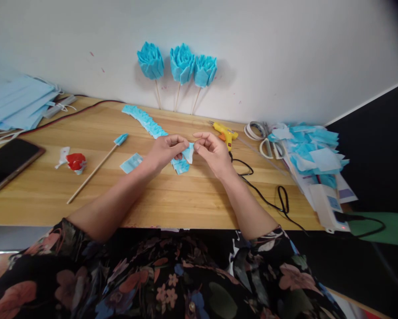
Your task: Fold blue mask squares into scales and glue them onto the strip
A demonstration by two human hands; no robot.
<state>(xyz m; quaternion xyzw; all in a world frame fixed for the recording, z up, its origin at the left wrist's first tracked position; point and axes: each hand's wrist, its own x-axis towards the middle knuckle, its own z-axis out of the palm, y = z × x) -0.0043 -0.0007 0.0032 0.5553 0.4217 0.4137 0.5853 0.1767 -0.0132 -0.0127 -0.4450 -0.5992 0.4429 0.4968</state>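
You seem to be folding or shaping a small blue-and-white piece (188, 154): your left hand (168, 151) pinches it between thumb and fingers, above the table (202, 201) by the row of folded blue pieces (146, 121). Your right hand (215, 153) curls nearly closed at its right edge, its grip unclear; the next move likely calls for a steady left pinch while the right fingertips work that edge.

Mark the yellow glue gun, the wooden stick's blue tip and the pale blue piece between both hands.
Yellow glue gun (228, 133): head view, body.
Wooden stick's blue tip (121, 140): head view, middle.
Pale blue piece (189, 153): head view, lower part.
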